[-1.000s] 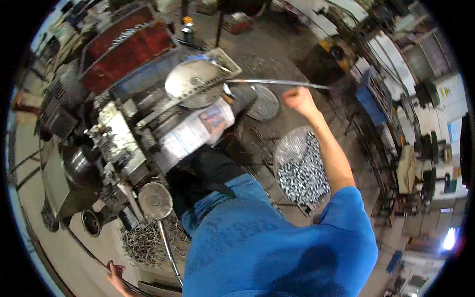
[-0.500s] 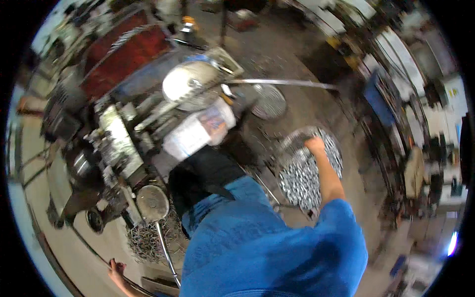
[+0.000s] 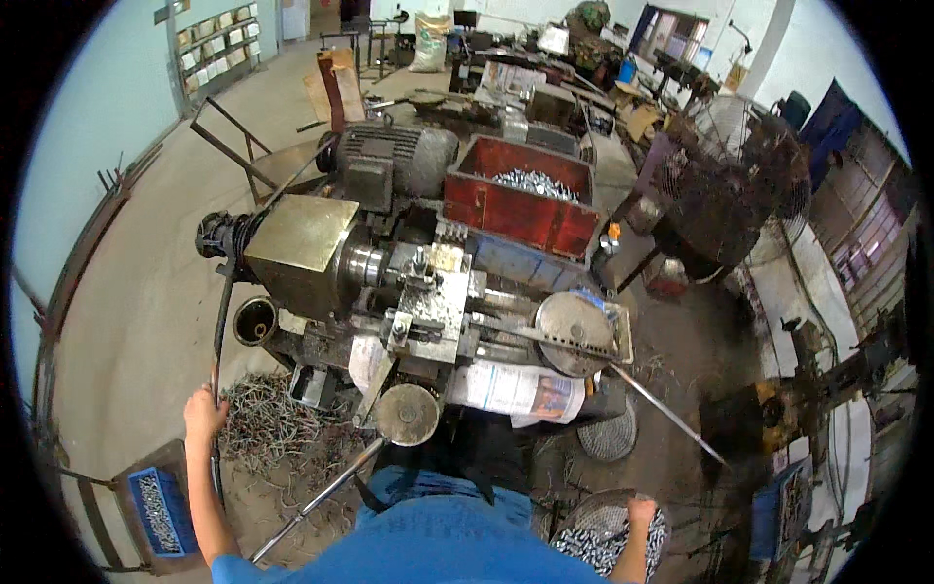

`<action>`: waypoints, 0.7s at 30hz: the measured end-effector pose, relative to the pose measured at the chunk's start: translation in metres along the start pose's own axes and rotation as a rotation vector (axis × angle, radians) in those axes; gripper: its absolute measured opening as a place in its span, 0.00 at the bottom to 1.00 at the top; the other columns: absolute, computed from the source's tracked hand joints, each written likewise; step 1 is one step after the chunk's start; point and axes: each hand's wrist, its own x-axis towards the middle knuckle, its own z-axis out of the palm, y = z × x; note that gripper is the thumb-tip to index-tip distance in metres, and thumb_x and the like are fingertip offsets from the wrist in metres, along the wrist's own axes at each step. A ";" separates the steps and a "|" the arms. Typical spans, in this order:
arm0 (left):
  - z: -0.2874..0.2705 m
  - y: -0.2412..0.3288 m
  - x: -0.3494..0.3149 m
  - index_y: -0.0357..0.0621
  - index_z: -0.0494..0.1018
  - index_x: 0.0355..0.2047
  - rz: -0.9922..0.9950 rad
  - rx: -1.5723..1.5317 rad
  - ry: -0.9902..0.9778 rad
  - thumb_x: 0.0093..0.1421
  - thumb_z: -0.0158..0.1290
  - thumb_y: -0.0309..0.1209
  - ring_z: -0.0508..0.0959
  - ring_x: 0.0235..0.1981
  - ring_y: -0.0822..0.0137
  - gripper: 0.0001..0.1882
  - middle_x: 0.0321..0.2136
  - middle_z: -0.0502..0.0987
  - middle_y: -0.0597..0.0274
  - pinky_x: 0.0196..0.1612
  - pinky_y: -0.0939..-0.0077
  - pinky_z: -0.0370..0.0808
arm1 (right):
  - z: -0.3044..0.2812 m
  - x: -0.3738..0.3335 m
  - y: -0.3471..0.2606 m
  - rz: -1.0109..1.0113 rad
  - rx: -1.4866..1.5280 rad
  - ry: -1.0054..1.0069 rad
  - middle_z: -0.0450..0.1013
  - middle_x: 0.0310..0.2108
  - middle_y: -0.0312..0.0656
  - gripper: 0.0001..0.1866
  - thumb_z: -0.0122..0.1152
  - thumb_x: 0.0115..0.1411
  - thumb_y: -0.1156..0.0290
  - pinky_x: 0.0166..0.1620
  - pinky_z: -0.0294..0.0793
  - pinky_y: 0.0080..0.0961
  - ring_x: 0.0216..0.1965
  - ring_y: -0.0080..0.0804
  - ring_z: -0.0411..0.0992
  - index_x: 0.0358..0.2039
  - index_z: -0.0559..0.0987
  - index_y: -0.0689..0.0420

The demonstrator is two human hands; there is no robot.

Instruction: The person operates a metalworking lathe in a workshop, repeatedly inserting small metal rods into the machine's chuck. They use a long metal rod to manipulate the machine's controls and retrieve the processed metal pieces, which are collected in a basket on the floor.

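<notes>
Hands wide apart here — the left hand [image 3: 205, 414] is wrapped around a long dark rod [image 3: 218, 336] that rises to the machine's pulley end. Over on the other side, the right hand [image 3: 641, 509] is above the mesh basket [image 3: 595, 508], seemingly curled; I cannot tell whether anything is in it. The small metal pieces [image 3: 589, 547] lie in that basket, just below and beside the hand.

The step in hand looks like working the rod with the left while the right attends to the pieces. The next move, I'd judge, calls for a steady left grip and a sure pick among loose parts.

Straight ahead, the machine's slide [image 3: 433, 302] is grimy, with a small round plate [image 3: 407, 416] in front and a larger disc [image 3: 576, 333] to the right, near a printed sheet [image 3: 516, 391]. Curly scrap [image 3: 263, 419] litters the floor [image 3: 117, 292] by the left hand. Behind the slide, a red box [image 3: 506, 222] holds more pieces — and further out come a big fan [image 3: 730, 185] at right and a pale wall [image 3: 78, 146] at left.
</notes>
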 end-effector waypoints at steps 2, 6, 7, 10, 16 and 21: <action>-0.051 0.030 -0.006 0.33 0.72 0.33 0.083 -0.036 0.067 0.50 0.55 0.34 0.79 0.29 0.55 0.15 0.24 0.77 0.46 0.33 0.66 0.74 | -0.029 0.004 -0.041 -0.102 0.369 0.162 0.77 0.25 0.48 0.05 0.56 0.44 0.75 0.31 0.72 0.26 0.27 0.37 0.74 0.20 0.80 0.59; -0.108 0.117 0.008 0.33 0.72 0.39 0.252 -1.103 -0.135 0.55 0.53 0.31 0.78 0.27 0.66 0.14 0.24 0.78 0.55 0.32 0.73 0.74 | -0.136 0.038 -0.235 -0.234 0.934 0.153 0.74 0.33 0.43 0.11 0.56 0.40 0.79 0.38 0.70 0.23 0.36 0.31 0.72 0.27 0.82 0.62; -0.120 0.144 0.007 0.33 0.73 0.39 0.274 -1.365 -0.271 0.57 0.51 0.31 0.77 0.26 0.69 0.13 0.24 0.78 0.58 0.32 0.76 0.74 | -0.155 0.046 -0.279 -0.360 0.997 0.011 0.73 0.37 0.42 0.15 0.53 0.39 0.80 0.42 0.68 0.22 0.38 0.31 0.71 0.30 0.82 0.62; -0.109 0.221 0.012 0.32 0.72 0.38 0.494 -1.494 -0.479 0.61 0.48 0.34 0.77 0.26 0.71 0.15 0.23 0.77 0.60 0.31 0.77 0.74 | -0.185 0.048 -0.409 -0.691 1.022 -0.120 0.72 0.39 0.44 0.23 0.50 0.33 0.79 0.48 0.65 0.22 0.43 0.35 0.70 0.34 0.82 0.58; -0.089 0.295 -0.018 0.33 0.71 0.39 0.523 -2.010 -1.135 0.65 0.41 0.42 0.79 0.27 0.63 0.20 0.27 0.77 0.54 0.33 0.72 0.75 | -0.229 0.018 -0.552 -1.292 1.043 -0.114 0.71 0.42 0.43 0.25 0.55 0.31 0.72 0.51 0.60 0.34 0.45 0.39 0.67 0.36 0.81 0.56; -0.075 0.297 -0.023 0.37 0.73 0.30 0.488 -2.041 -1.068 0.63 0.46 0.41 0.77 0.24 0.67 0.18 0.22 0.76 0.59 0.29 0.75 0.74 | -0.205 0.017 -0.553 -1.282 1.096 -0.065 0.71 0.43 0.44 0.24 0.56 0.32 0.75 0.48 0.66 0.31 0.44 0.40 0.68 0.37 0.80 0.57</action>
